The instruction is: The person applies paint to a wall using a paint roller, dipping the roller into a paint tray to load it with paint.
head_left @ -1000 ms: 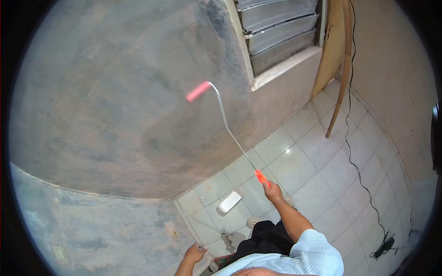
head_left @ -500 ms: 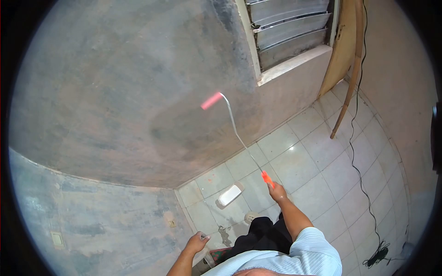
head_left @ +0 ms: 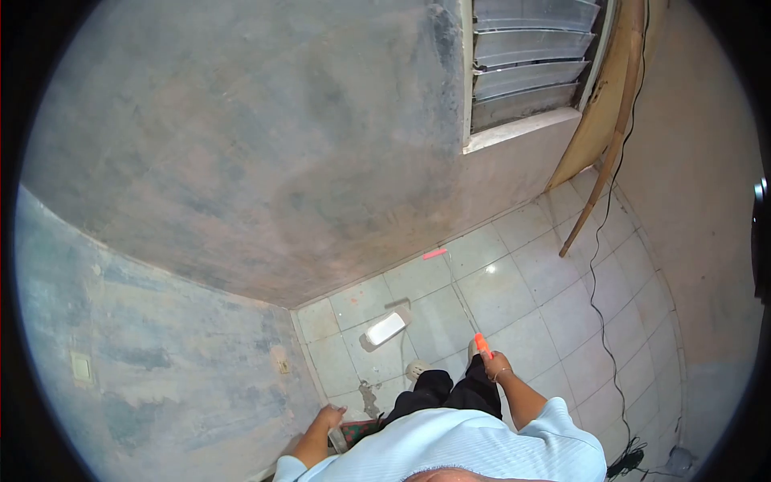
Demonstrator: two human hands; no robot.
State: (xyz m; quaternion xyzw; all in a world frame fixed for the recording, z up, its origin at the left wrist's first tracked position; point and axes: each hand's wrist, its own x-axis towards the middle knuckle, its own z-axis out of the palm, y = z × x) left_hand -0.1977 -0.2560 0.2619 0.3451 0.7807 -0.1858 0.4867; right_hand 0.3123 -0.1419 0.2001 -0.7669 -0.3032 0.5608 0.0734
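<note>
Roller (head_left: 434,254) drops from wall (head_left: 241,161) to floor

One roller shows against the floor (head_left: 522,281) near its wall edge. Right hand (head_left: 496,366): fingers wrapped round the orange handle. Left hand (head_left: 331,415): fingers half curled; cannot tell if they hold anything. One white tray (head_left: 385,328) sits near the floor's corner; one pole (head_left: 628,92) and one cable (head_left: 628,459) cross its right side. Trousers (head_left: 434,390) hide some tiles. Half a second ago, the roller was higher, over the wall.

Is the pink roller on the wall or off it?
Off it: the pink roller shows against the floor tiles, below the bottom edge of the wall. Whether it touches them, I cannot tell.
</note>
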